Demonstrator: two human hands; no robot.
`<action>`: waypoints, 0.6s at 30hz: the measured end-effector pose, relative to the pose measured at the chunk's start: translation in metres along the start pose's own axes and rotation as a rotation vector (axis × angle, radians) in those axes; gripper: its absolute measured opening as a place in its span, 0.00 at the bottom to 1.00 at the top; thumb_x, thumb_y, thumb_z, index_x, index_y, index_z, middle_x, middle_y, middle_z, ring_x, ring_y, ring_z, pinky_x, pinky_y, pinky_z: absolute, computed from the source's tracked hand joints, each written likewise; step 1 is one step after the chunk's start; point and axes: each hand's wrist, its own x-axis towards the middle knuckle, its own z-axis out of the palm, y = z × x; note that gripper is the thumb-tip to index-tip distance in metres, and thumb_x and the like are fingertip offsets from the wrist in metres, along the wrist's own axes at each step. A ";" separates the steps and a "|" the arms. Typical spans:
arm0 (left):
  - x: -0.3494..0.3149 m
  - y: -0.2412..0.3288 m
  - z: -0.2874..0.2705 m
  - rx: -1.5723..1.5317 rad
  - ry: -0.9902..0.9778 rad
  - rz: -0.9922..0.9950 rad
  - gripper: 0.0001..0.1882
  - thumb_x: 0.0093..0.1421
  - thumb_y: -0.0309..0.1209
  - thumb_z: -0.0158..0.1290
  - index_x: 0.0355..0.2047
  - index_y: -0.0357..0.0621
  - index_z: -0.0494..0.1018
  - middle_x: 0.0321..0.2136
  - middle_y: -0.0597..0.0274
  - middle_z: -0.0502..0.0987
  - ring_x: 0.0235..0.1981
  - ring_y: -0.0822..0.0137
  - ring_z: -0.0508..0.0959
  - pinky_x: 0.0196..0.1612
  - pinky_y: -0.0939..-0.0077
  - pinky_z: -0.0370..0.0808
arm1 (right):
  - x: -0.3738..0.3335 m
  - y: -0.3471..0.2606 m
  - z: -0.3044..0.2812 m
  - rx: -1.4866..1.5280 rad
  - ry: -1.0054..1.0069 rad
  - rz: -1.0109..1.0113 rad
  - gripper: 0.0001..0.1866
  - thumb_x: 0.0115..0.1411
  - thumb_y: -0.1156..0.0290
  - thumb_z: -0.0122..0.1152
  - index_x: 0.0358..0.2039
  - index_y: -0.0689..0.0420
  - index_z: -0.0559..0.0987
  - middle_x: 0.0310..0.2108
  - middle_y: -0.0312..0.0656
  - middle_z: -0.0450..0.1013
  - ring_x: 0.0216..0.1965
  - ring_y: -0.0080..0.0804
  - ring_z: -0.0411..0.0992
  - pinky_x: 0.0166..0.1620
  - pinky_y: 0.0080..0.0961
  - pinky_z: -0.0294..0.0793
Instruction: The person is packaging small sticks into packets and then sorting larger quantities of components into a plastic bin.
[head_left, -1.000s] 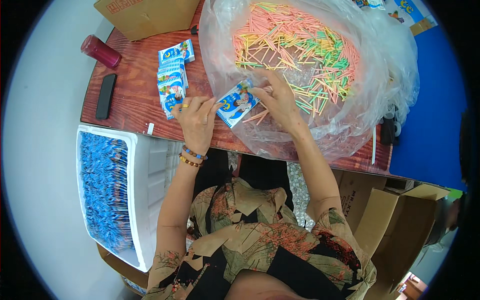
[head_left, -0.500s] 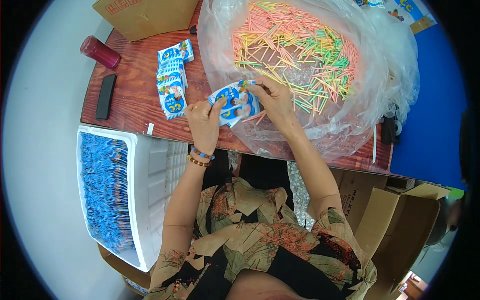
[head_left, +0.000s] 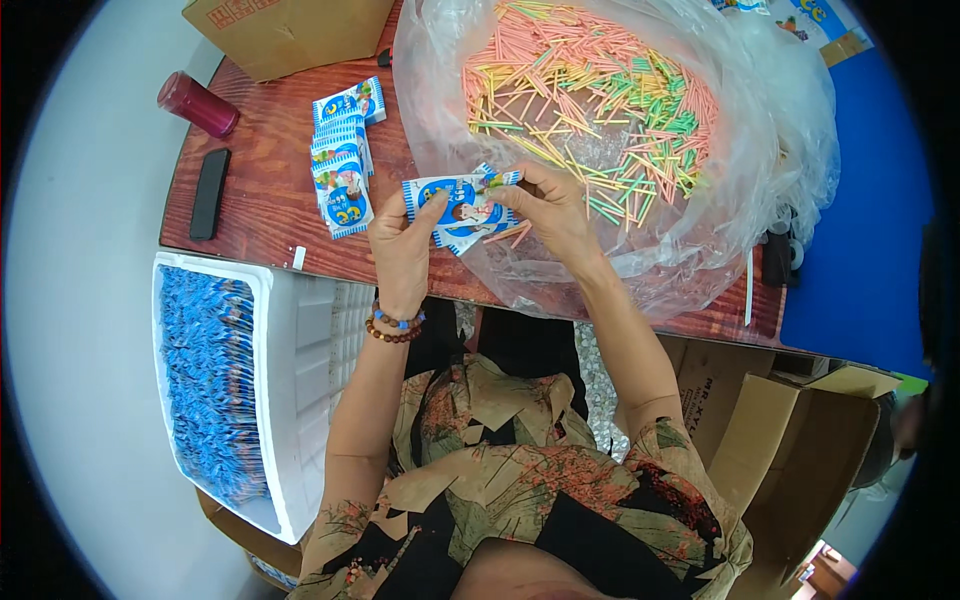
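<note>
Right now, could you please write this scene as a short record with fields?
Left grip: pinches left end of a blue-and-white packet
Right grip: holds that packet's right end
Underneath: another packet, partly hidden
Bag: clear plastic, with pink, yellow and green sticks
Table, left: overlapping packets, black flat object
Beside table: white foam box, blue packets inside

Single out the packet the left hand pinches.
The upper blue-and-white packet, between left hand and right hand; a lower packet shows beneath; the packet row lies farther left.
</note>
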 end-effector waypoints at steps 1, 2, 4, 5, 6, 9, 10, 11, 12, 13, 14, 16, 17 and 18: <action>-0.001 0.001 0.001 0.000 -0.001 -0.001 0.07 0.59 0.23 0.56 0.38 0.35 0.78 0.30 0.66 0.80 0.29 0.81 0.76 0.32 0.86 0.73 | -0.001 0.003 0.001 -0.023 0.031 -0.036 0.05 0.60 0.76 0.58 0.35 0.64 0.78 0.30 0.38 0.76 0.29 0.18 0.74 0.29 0.16 0.78; -0.003 0.002 0.002 -0.016 0.003 -0.014 0.06 0.59 0.23 0.56 0.37 0.35 0.78 0.31 0.66 0.80 0.29 0.81 0.76 0.32 0.86 0.73 | -0.002 0.004 0.002 -0.046 0.060 -0.071 0.05 0.60 0.75 0.59 0.34 0.64 0.78 0.30 0.38 0.76 0.28 0.18 0.74 0.28 0.16 0.79; -0.006 0.000 0.003 -0.031 0.010 -0.027 0.06 0.59 0.23 0.56 0.36 0.36 0.78 0.31 0.66 0.80 0.29 0.82 0.76 0.33 0.86 0.73 | -0.005 0.005 0.003 -0.009 0.076 -0.048 0.05 0.60 0.75 0.59 0.33 0.64 0.78 0.29 0.37 0.76 0.27 0.17 0.74 0.26 0.16 0.78; -0.008 -0.003 0.002 -0.039 0.029 -0.053 0.06 0.59 0.23 0.56 0.37 0.36 0.78 0.31 0.66 0.80 0.29 0.81 0.76 0.33 0.86 0.73 | -0.006 0.005 0.004 0.029 0.092 -0.024 0.05 0.60 0.75 0.60 0.32 0.64 0.79 0.28 0.36 0.76 0.27 0.16 0.73 0.25 0.15 0.76; -0.009 -0.005 0.001 -0.046 0.048 -0.079 0.06 0.59 0.23 0.56 0.37 0.36 0.78 0.31 0.66 0.80 0.30 0.81 0.76 0.34 0.86 0.73 | -0.007 0.003 0.005 0.031 0.090 -0.024 0.05 0.60 0.75 0.60 0.32 0.64 0.79 0.28 0.36 0.76 0.27 0.16 0.73 0.25 0.15 0.76; -0.015 -0.008 0.004 -0.157 0.080 -0.129 0.06 0.60 0.24 0.56 0.37 0.36 0.78 0.31 0.66 0.80 0.30 0.81 0.76 0.35 0.86 0.72 | -0.011 -0.002 0.004 -0.085 0.097 -0.060 0.06 0.59 0.74 0.60 0.29 0.64 0.79 0.25 0.34 0.74 0.24 0.14 0.69 0.25 0.13 0.72; -0.016 -0.009 0.005 -0.157 0.078 -0.131 0.06 0.60 0.24 0.56 0.37 0.36 0.78 0.31 0.66 0.80 0.30 0.81 0.76 0.35 0.86 0.72 | -0.012 -0.002 0.003 -0.160 0.103 -0.097 0.07 0.60 0.74 0.60 0.27 0.63 0.79 0.23 0.32 0.72 0.24 0.13 0.68 0.26 0.13 0.70; -0.017 -0.012 0.005 -0.187 0.091 -0.133 0.06 0.60 0.25 0.56 0.37 0.36 0.78 0.32 0.65 0.80 0.31 0.80 0.76 0.36 0.85 0.73 | -0.012 -0.001 0.001 -0.235 0.108 -0.135 0.07 0.60 0.74 0.59 0.26 0.63 0.79 0.21 0.31 0.71 0.24 0.13 0.66 0.28 0.14 0.68; -0.017 -0.014 0.004 -0.217 0.104 -0.134 0.07 0.61 0.25 0.55 0.37 0.35 0.78 0.32 0.64 0.80 0.32 0.79 0.76 0.38 0.83 0.73 | -0.013 0.000 0.000 -0.235 0.109 -0.136 0.07 0.60 0.74 0.59 0.26 0.63 0.79 0.21 0.31 0.71 0.24 0.13 0.66 0.28 0.14 0.68; -0.018 -0.016 0.004 -0.217 0.102 -0.134 0.07 0.61 0.25 0.55 0.37 0.35 0.78 0.32 0.64 0.80 0.32 0.79 0.76 0.38 0.83 0.73 | -0.014 0.001 -0.002 -0.145 0.125 -0.096 0.06 0.60 0.74 0.59 0.28 0.62 0.79 0.21 0.31 0.70 0.24 0.14 0.66 0.30 0.15 0.68; -0.017 -0.016 0.003 -0.293 0.118 -0.154 0.07 0.61 0.26 0.55 0.37 0.35 0.78 0.33 0.63 0.80 0.33 0.77 0.77 0.39 0.81 0.73 | -0.014 0.001 -0.004 -0.055 0.141 -0.057 0.05 0.60 0.74 0.58 0.30 0.62 0.78 0.21 0.31 0.70 0.24 0.15 0.66 0.32 0.16 0.68; -0.017 -0.016 0.000 -0.370 0.133 -0.172 0.08 0.62 0.27 0.55 0.37 0.35 0.78 0.34 0.61 0.80 0.34 0.75 0.77 0.41 0.78 0.73 | -0.017 -0.006 -0.009 0.030 0.141 -0.111 0.04 0.59 0.74 0.57 0.33 0.61 0.78 0.26 0.33 0.71 0.29 0.17 0.68 0.36 0.18 0.69; -0.018 -0.015 -0.001 -0.402 0.120 -0.213 0.08 0.62 0.28 0.54 0.37 0.35 0.78 0.35 0.60 0.80 0.36 0.74 0.78 0.42 0.77 0.73 | -0.019 -0.009 -0.012 0.116 0.142 -0.164 0.06 0.58 0.75 0.57 0.36 0.61 0.77 0.32 0.36 0.72 0.33 0.20 0.69 0.40 0.21 0.69; -0.018 -0.014 -0.001 -0.434 0.106 -0.255 0.09 0.63 0.29 0.54 0.36 0.34 0.77 0.36 0.59 0.80 0.37 0.73 0.78 0.44 0.75 0.73 | -0.019 -0.009 -0.015 0.116 0.142 -0.165 0.06 0.58 0.75 0.57 0.36 0.61 0.77 0.32 0.36 0.72 0.33 0.20 0.69 0.40 0.21 0.69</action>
